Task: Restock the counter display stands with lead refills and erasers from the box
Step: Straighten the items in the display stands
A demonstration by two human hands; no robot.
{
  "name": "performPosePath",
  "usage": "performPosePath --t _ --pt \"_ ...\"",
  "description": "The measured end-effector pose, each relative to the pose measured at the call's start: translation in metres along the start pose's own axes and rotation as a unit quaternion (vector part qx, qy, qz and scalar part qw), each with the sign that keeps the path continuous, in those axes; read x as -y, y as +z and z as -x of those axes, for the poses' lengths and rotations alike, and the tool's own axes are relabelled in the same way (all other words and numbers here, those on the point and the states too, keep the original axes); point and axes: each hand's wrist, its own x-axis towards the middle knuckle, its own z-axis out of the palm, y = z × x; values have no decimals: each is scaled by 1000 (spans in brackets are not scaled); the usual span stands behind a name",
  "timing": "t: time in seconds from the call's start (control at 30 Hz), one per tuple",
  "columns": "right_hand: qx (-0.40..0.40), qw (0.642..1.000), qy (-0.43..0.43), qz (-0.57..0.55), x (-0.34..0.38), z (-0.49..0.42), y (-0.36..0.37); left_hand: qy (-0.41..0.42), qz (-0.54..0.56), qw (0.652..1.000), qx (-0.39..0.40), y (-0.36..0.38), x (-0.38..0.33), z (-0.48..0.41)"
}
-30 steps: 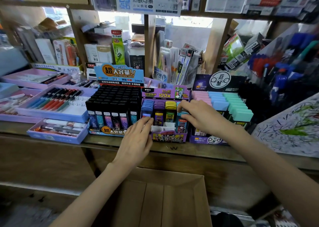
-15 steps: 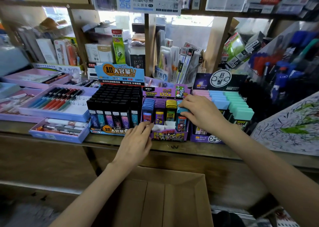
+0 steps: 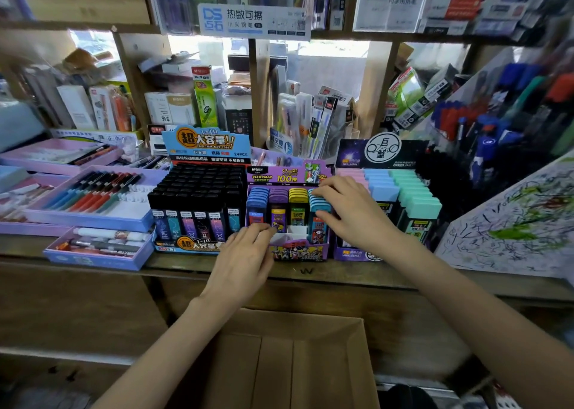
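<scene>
The purple display stand (image 3: 298, 251) sat at the front edge of the surface (image 3: 341, 276), between a black stand (image 3: 198, 197) and a pastel stand (image 3: 413, 197); its light-blue refill cases (image 3: 318, 222) lay under the right hand (image 3: 354, 212), whose fingers curled over their tops with the thumb at the front, holding the column; the left hand (image 3: 245, 259) reached up, fingers loosely bent, tips at the stand's front-left corner; whether they pinched it could not be told; the cardboard box (image 3: 295, 362) stood open below both forearms.
</scene>
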Motion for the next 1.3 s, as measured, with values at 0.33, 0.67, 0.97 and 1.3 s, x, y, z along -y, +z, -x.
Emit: performPosePath --t 0.33,0.67,0.97,1.3 --pt "-201 947 203 -147 -64 75 -47 71 74 994 -22 14 -64 -26" --pt "-176 907 317 -215 -66 82 -15 78 132 987 -56 47 -133 -56" --pt "-184 834 403 -329 -82 57 -15 -154 339 927 -41 37 -144 -117" --pt "-220 810 415 -352 -83 53 -7 -238 310 918 -60 40 -143 -144"
